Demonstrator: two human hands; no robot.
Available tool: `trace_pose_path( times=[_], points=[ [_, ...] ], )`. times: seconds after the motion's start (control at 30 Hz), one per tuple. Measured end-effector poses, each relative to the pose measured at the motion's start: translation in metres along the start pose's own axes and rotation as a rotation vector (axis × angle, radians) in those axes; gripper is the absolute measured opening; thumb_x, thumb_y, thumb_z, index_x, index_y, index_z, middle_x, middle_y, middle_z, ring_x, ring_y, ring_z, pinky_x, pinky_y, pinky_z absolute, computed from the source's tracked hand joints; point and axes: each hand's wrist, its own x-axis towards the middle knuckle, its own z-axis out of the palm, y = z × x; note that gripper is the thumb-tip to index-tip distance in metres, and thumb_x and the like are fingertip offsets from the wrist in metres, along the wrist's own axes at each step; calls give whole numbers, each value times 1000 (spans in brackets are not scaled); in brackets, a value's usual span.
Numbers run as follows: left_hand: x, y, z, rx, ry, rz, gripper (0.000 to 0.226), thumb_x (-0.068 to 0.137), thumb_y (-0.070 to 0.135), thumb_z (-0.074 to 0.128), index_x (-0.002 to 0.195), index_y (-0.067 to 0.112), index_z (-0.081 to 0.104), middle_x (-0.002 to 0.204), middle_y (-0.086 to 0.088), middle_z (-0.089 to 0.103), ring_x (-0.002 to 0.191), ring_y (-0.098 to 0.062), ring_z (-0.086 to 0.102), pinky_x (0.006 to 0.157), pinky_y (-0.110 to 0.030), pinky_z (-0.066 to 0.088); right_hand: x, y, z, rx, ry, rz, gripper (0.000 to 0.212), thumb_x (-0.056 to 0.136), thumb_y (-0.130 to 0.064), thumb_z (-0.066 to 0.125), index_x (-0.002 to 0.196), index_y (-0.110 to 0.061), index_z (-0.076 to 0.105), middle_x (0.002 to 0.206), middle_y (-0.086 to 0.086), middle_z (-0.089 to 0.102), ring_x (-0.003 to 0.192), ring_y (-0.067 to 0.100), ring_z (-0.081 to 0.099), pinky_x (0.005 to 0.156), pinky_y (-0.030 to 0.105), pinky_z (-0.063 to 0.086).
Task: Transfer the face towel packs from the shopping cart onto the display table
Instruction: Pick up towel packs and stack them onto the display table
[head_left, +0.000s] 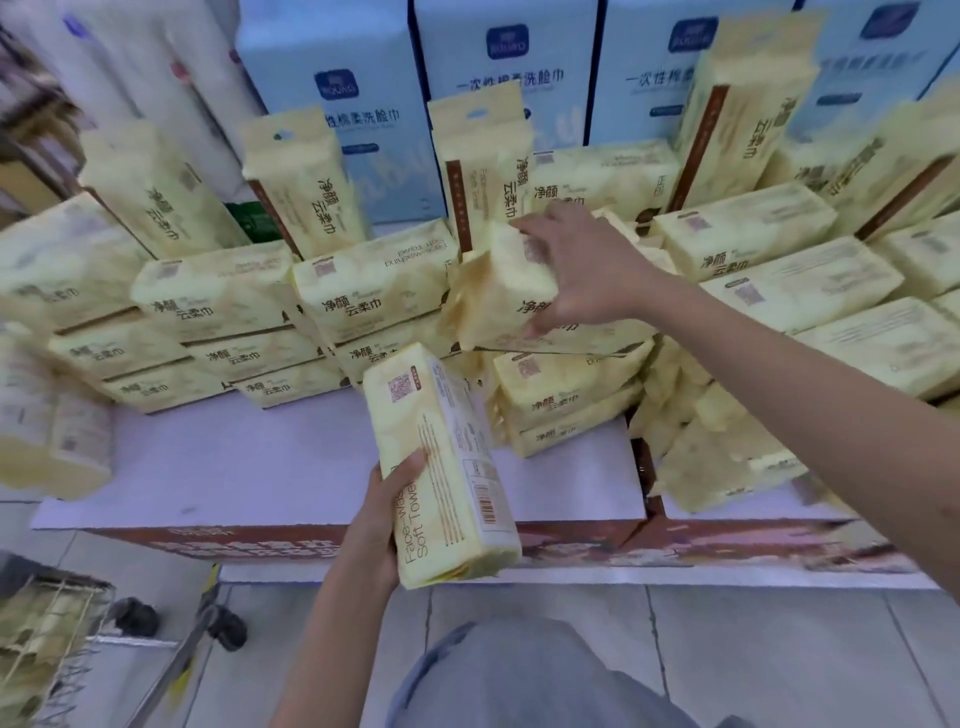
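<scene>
My left hand (382, 519) grips a yellow face towel pack (441, 467) upright above the front edge of the display table (234, 467). My right hand (576, 270) holds a second yellow pack (498, 296) from above, on top of a middle stack of packs (566, 395). Several more yellow packs lie stacked or stand upright across the table. The wire shopping cart (47, 639) sits at the lower left with yellow packs inside.
Tall light-blue boxes (498, 88) stand behind the yellow packs. The table's white top shows bare at the front left. Packs at the right front (727, 457) lean over the table edge. Grey floor tiles (753, 665) lie below, and cart wheels (228, 629) stand near my legs.
</scene>
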Motion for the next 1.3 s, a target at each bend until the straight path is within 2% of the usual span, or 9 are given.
trace_pose_path(
  times=[0.23, 0.47, 0.63, 0.8, 0.87, 0.97, 1.1, 1.17, 1.3],
  points=[
    [4, 2, 0, -15, 13, 14, 74, 68, 24, 79, 135, 11, 48, 122, -18, 64, 108, -38, 63, 70, -45, 56, 15, 26, 39, -423, -275, -186, 110, 59, -52, 81, 148, -23, 24, 132, 7, 40, 121, 24, 36, 93, 36, 35],
    [10, -1, -2, 32, -24, 28, 75, 64, 26, 75, 133, 11, 49, 117, -18, 67, 100, -36, 66, 71, -46, 57, 2, 39, 56, -316, -180, -171, 111, 61, -48, 81, 150, -20, 20, 135, 6, 43, 124, 25, 38, 99, 36, 33],
    [15, 0, -4, 55, -28, 21, 77, 63, 26, 76, 133, 13, 48, 117, -16, 67, 103, -36, 65, 77, -48, 55, -22, 38, 64, -278, -105, -49, 114, 66, -55, 76, 152, -20, 10, 153, 10, 23, 143, 28, 15, 116, 42, 9],
    [14, 0, -6, 13, -10, -5, 70, 68, 26, 80, 130, 11, 53, 118, -15, 67, 105, -35, 65, 82, -50, 56, -64, 4, 84, 30, 258, 5, 81, 78, -42, 72, 143, -10, 36, 142, 15, 42, 138, 34, 29, 113, 46, 23],
    [13, -4, -3, -53, 7, -1, 65, 68, 31, 74, 128, 11, 55, 119, -14, 67, 107, -34, 65, 88, -51, 54, -86, -15, 100, 235, 383, 66, 64, 81, -44, 62, 134, -11, 47, 130, 8, 51, 126, 25, 41, 106, 33, 31],
    [14, -13, 5, -205, 122, 31, 77, 65, 30, 75, 135, 14, 46, 126, -12, 63, 114, -33, 61, 95, -54, 48, -115, -50, 125, 775, 292, 370, 59, 76, -58, 58, 126, -28, 49, 118, -14, 51, 111, 3, 47, 92, 12, 34],
    [19, -28, 23, -337, 321, 59, 82, 70, 20, 79, 138, 17, 34, 124, -8, 63, 108, -29, 63, 78, -50, 55, -132, -78, 157, 1429, -7, 812, 71, 68, -56, 65, 129, -29, 42, 126, -1, 53, 105, 9, 57, 82, 30, 49],
    [22, -36, 29, -355, 378, 62, 80, 72, 18, 80, 135, 17, 32, 122, -8, 63, 104, -27, 65, 75, -47, 57, -135, -84, 166, 1536, 1, 944, 67, 73, -40, 70, 130, -24, 40, 124, 2, 57, 105, 17, 60, 84, 38, 52],
    [27, -46, 33, -334, 398, 26, 83, 71, 18, 82, 132, 23, 26, 119, -9, 60, 95, -26, 66, 74, -49, 57, -134, -71, 171, 1590, 69, 1124, 48, 80, -20, 69, 123, -13, 48, 111, 10, 66, 86, 21, 66, 59, 30, 50]
  ],
)
